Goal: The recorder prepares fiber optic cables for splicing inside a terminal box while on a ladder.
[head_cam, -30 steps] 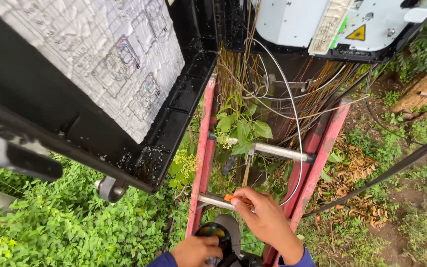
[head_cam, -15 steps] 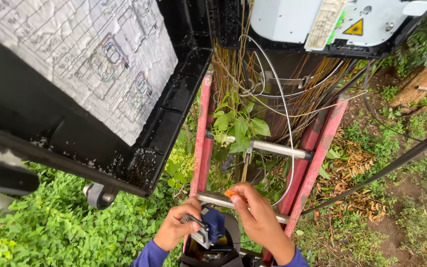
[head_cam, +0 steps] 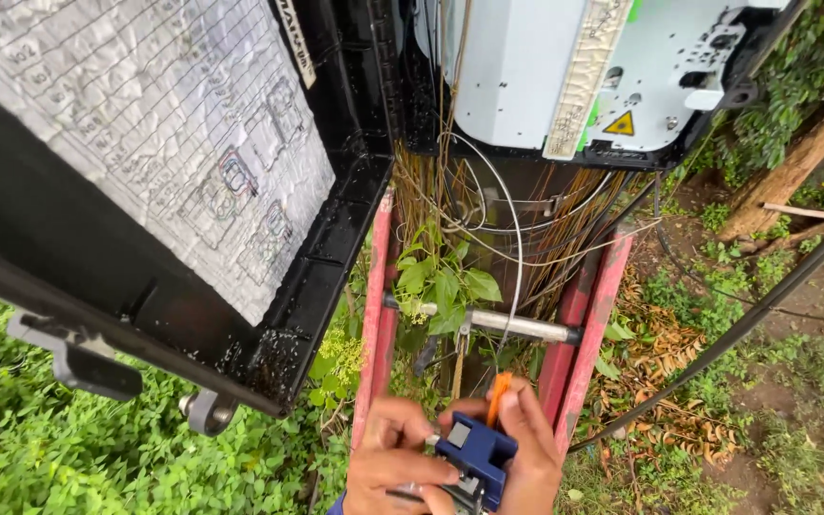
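Note:
At the bottom middle both my hands meet around a small blue tool (head_cam: 476,460) with a grey block on its top. My left hand (head_cam: 391,463) grips the tool from the left, fingers curled over its lower part. My right hand (head_cam: 526,448) cups it from the right and pinches a thin orange piece (head_cam: 498,397) that sticks up above the tool. A thin white cable (head_cam: 515,250) runs down from the open box towards my hands. The hands sit just in front of a red ladder (head_cam: 377,315) and below its metal rung (head_cam: 517,325).
A black cabinet door (head_cam: 326,229) with a white wiring chart (head_cam: 145,124) hangs open at upper left. A white equipment box (head_cam: 574,67) sits above, with bundled cables (head_cam: 450,191) hanging under it. A black cable (head_cam: 755,315) slants at right. Green plants and dry leaves lie below.
My hands have lifted the blue tool up into view and come together around it. The view has moved closer to the ladder and box.

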